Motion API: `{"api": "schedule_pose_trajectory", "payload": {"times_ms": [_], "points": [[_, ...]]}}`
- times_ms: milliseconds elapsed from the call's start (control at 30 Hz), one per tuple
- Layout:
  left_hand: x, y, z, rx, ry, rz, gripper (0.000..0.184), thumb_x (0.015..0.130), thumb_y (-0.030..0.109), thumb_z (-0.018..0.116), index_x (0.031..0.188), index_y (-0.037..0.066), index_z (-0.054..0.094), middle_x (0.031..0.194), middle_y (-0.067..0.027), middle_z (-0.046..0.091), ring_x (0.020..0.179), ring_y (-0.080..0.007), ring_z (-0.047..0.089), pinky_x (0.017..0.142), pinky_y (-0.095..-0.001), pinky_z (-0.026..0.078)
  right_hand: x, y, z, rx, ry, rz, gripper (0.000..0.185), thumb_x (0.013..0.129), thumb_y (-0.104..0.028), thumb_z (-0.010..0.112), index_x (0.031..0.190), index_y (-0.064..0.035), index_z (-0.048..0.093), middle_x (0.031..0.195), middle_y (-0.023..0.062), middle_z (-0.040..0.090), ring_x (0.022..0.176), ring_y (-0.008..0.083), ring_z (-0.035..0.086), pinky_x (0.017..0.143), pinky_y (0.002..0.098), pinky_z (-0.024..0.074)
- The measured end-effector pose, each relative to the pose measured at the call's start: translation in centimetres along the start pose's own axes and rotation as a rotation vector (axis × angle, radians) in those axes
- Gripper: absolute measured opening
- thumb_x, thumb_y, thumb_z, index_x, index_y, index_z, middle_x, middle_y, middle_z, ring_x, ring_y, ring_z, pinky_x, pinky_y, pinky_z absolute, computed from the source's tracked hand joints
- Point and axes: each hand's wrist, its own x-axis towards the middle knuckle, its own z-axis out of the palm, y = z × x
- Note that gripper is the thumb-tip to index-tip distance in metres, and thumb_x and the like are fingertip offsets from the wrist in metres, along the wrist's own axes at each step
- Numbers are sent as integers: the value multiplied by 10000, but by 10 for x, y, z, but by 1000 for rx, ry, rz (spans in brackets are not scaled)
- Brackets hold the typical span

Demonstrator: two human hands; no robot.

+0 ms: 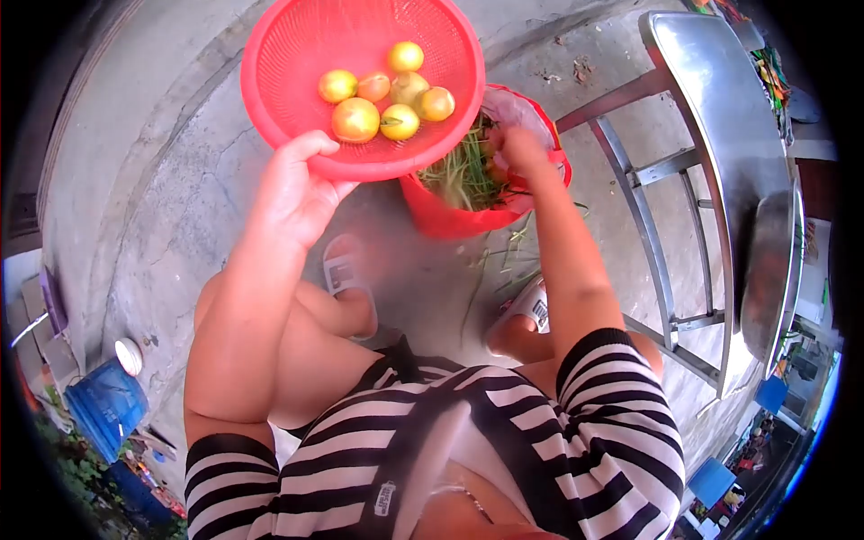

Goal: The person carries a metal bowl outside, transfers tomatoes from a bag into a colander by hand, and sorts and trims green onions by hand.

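Nearby, grass (463,173) crowds the right hand (523,148), grip unclear; left hand (300,191) pinches the basket (351,36).

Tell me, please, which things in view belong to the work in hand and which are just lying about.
In use:
- red basket, in the left hand
- yellow fruits in it
- red bag of green stalks, right hand at its opening

Apparently just about:
- metal table
- blue container
- dry leaves

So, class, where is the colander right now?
In the head view, the red colander is at the top, left of centre, gripped by the left hand and partly covering the red bag.
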Motion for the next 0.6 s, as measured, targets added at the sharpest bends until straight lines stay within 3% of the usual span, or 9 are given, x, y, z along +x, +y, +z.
{"api": "schedule_pose_trajectory", "payload": {"times_ms": [100,167,233,333,433,533,567,600], "points": [[1,-1,2,1,17,-14,530,817,-51,547,1335,-20,437,1346,-181,507,1235,-336,538,1048,-524,489,0,-19,60,274,58,370,539,965,-211,466,1495,-213,365,1204,222,651,1063,332,670,907,442,518],[1,1,3,10,27,-17,523,816,-54,547,1328,-20,446,1349,-180,508,1235,-335,539,1047,-524,490,28,6,119,35,-44,327,593,989,-217,405,1547,-234,204,1289,220,605,1137,335,635,949,445,504],[1,-1,4,18,39,-20,516,816,-56,546,1322,-20,454,1356,-182,506,1237,-335,539,1045,-523,491,18,0,110,54,-34,410,573,1018,-242,322,1568,-221,162,1365,211,559,1201,345,597,997,458,481],[0,-1,4,35,35,-22,509,812,-58,549,1312,-22,463,1351,-176,512,1235,-332,541,1041,-517,496,-17,-13,67,7,-52,294,550,1010,-231,332,1549,-191,229,1384,210,538,1215,354,585,998,478,478],[-2,-1,5,25,2,-23,519,809,-56,552,1318,-20,456,1344,-178,514,1234,-330,540,1038,-512,500,1,13,93,129,-222,187,511,984,-182,397,1492,-173,344,1394,225,507,1249,381,545,1025,495,452],[-6,-2,7,9,7,-27,528,810,-53,547,1326,-22,443,1351,-188,504,1233,-335,540,1035,-510,503,-10,5,100,-101,-84,145,440,976,-164,427,1415,-140,427,1378,247,494,1269,412,506,1049,504,424],[-7,-1,9,8,2,-21,533,810,-53,543,1332,-24,437,1358,-191,498,1235,-338,538,1037,-513,502,-6,3,107,-37,-80,203,385,988,-165,400,1363,-113,469,1368,263,489,1283,430,476,1082,504,386],[-9,-2,11,8,-1,-20,539,811,-53,540,1338,-25,430,1364,-194,492,1237,-341,536,1038,-515,500,2,4,115,-51,-33,232,389,985,-199,425,1359,-102,469,1340,260,513,1252,422,506,1061,499,408]]}}
